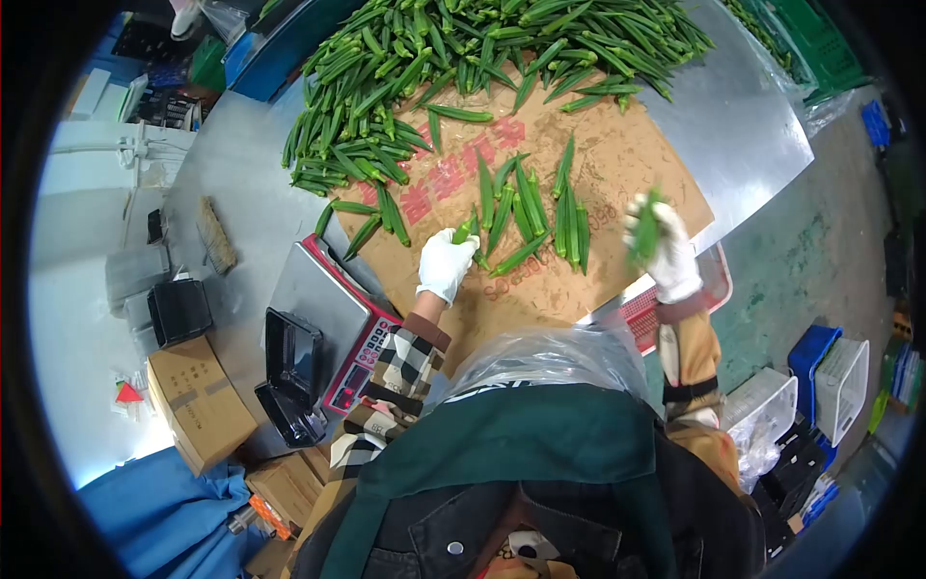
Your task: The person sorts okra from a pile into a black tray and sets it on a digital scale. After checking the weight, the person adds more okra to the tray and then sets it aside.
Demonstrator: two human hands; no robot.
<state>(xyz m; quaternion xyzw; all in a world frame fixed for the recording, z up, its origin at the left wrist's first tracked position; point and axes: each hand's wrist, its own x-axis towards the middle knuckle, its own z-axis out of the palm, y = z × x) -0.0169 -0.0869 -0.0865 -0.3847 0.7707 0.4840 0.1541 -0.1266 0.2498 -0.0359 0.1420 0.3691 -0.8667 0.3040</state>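
My left hand [449, 266], in a white glove, is closed around a green okra pod [464, 232] above a flattened cardboard sheet [521, 314]. Over the sheet's right edge, my right hand [672, 259], also gloved in white, grips okra [647, 230], slightly blurred. Between the two hands lie several loose okra pods [529, 205], most pointing away from me. A big okra pile [453, 43] covers the far part of the sheet. A few more pods [388, 212] rest left of my left hand.
A red-framed scale [371, 352] sits at the left, with black plastic trays [292, 362] beside it. Further left are a brush [216, 234] and a cardboard box [201, 403]. A red basket [719, 280] stands below my right hand; a green crate [815, 43] is at far right.
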